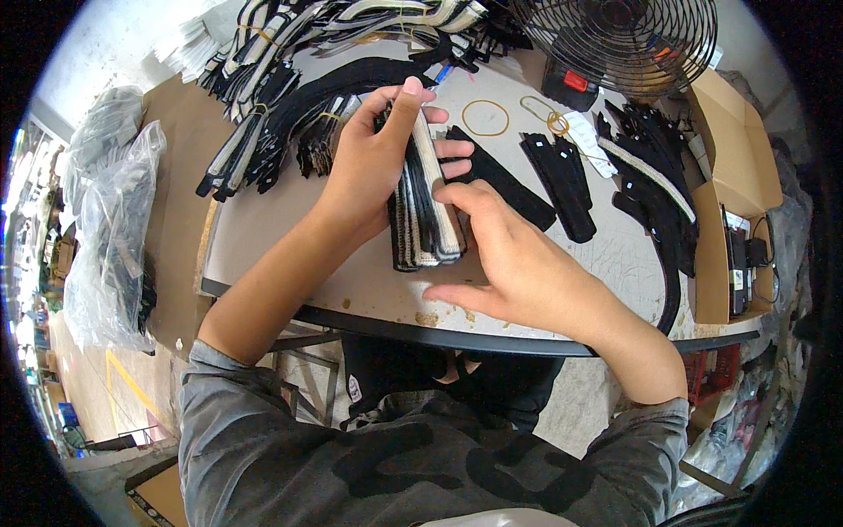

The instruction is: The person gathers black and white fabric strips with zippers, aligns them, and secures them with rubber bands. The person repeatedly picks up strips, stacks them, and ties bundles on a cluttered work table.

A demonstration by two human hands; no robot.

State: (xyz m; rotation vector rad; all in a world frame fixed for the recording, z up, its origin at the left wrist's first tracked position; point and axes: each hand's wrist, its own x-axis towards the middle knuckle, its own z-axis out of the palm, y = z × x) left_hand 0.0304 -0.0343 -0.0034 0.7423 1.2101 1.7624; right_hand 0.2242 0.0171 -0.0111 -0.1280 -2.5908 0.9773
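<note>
Looking down from my head camera, I see a crowded desk (290,263) with a pale, worn top and a dark curved front edge. Heaps of black-and-white striped fabric strips (351,26) are piled along its far side, with more black strips bound by yellow rubber bands (263,140) to the far left. To the right lie flat black fabric pieces (562,184), a loose yellow rubber band (486,118), and a long pile of black trim (659,184). A black wire-guard fan (623,39) stands at the far right corner, beside an open cardboard box (738,167). Clear plastic bags (110,228) of dark goods hang off the left of the desk, over a concrete floor with a yellow line. At the centre, my left hand (373,167) is wrapped around a thick stack of black-and-white strips (426,211), thumb along the top edge, holding it upright on its edge on the desk. My right hand (518,259) rests against the stack's right side, fingers curled in, thumb spread loosely toward me. The stack's long axis runs away from me, its near end pointing at my chest and its far end toward the piles at the back. Nothing stands between my hands and the stack.
</note>
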